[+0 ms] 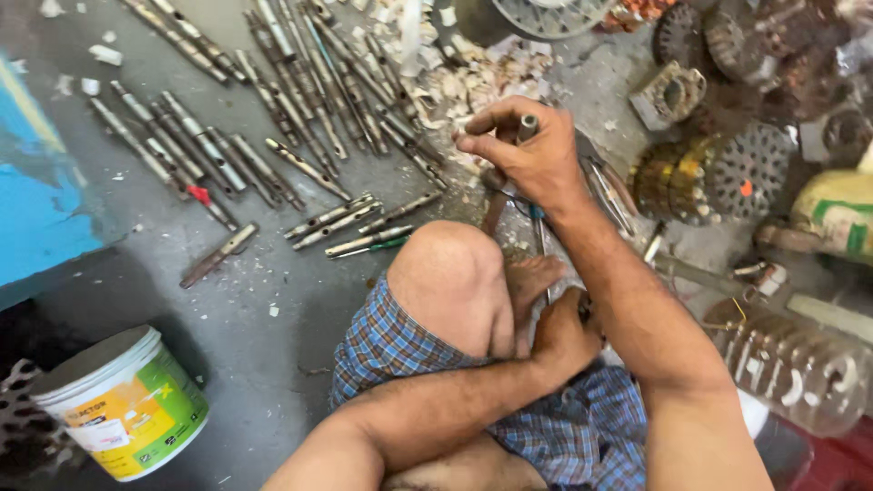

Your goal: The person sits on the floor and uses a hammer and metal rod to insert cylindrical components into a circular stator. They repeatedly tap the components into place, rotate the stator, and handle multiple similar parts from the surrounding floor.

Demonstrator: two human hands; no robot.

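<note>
My right hand (527,155) is closed around the top of a short metal rod (527,127), held upright above the grey floor. My left hand (564,332) reaches under my right forearm, beside my raised knee (450,273), and grips something small and dark that I cannot make out. A thin tool with a blue band (538,223) lies on the floor between the two hands. Many metal shafts (300,100) lie in rows on the floor to the left of my right hand.
A white and green plastic bucket (123,405) stands at lower left. Rusty motor parts (718,173) pile up at upper right, with a clear plastic bottle (796,364) at right. Paper scraps (464,77) litter the floor ahead. A blue surface (36,200) borders the left.
</note>
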